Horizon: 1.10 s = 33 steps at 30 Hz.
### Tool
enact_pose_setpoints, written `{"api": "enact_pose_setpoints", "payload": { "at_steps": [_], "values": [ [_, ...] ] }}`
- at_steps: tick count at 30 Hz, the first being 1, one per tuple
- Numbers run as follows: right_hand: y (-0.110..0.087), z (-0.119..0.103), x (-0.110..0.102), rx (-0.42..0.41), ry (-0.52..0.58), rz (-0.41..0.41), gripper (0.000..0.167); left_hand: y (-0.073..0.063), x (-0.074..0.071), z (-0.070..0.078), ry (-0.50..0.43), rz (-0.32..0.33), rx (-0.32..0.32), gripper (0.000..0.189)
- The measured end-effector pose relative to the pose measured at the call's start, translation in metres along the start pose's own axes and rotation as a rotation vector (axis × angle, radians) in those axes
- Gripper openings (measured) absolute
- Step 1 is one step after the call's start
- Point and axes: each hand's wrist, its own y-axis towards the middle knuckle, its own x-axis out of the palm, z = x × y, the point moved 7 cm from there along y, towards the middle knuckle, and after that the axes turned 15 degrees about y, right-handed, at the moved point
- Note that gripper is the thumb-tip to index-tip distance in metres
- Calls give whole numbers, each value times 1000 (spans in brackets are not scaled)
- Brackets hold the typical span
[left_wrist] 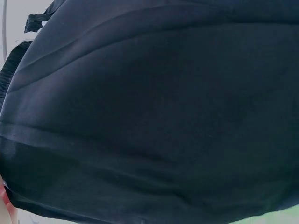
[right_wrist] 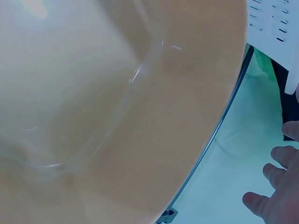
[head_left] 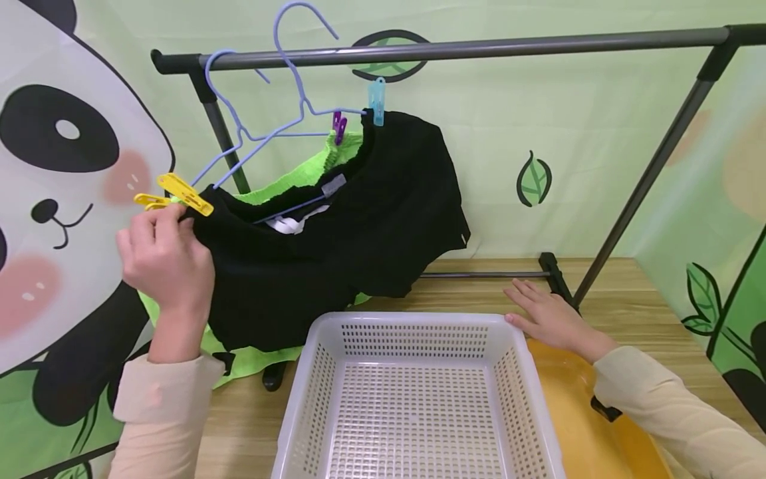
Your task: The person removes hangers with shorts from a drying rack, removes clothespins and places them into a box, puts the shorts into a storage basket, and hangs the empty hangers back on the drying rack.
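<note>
Black shorts (head_left: pixel 311 266) hang from a blue wire hanger (head_left: pixel 299 100), with a light blue clothespin (head_left: pixel 376 102) at the right end of the waistband and a yellow clothespin (head_left: pixel 185 194) at the left. My left hand (head_left: pixel 164 256) pinches the left corner of the waistband, its fingertips right below the yellow clothespin. The dark cloth (left_wrist: pixel 154 116) fills most of the left wrist view. Behind hangs a lime green garment (head_left: pixel 287 179) on another hanger. My right hand (head_left: pixel 547 313) is extended, fingers spread, beside the far right corner of a white perforated basket (head_left: pixel 413 318).
A grey metal clothes rail (head_left: pixel 509 48) spans the back and carries both hangers. An orange basin (head_left: pixel 574 412) stands to the right of the basket, partly under my right sleeve. Behind the first yellow clothespin shows another yellow clothespin (head_left: pixel 149 200); a purple clothespin (head_left: pixel 339 128) grips the green garment.
</note>
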Motion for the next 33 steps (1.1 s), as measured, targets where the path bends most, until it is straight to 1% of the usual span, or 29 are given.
{"api": "enact_pose_setpoints", "payload": {
  "at_steps": [5,11,18,24,27,33],
  "values": [
    [0,0,-1,6,10,2,59,3,-6,1,-60,14,-21,28],
    [-1,1,-5,-5,-2,21,59,3,-16,5,-121,77,-23,27],
    [-4,6,-12,39,54,34,61,3,-24,12,-155,95,-4,28],
    [-7,13,-16,66,53,31,64,4,-36,19,-197,120,-3,22],
    [-8,14,-18,51,62,40,63,5,-43,23,-215,131,1,20],
    [-9,12,-22,-57,74,108,58,5,-53,28,-241,153,15,17]
  ]
}}
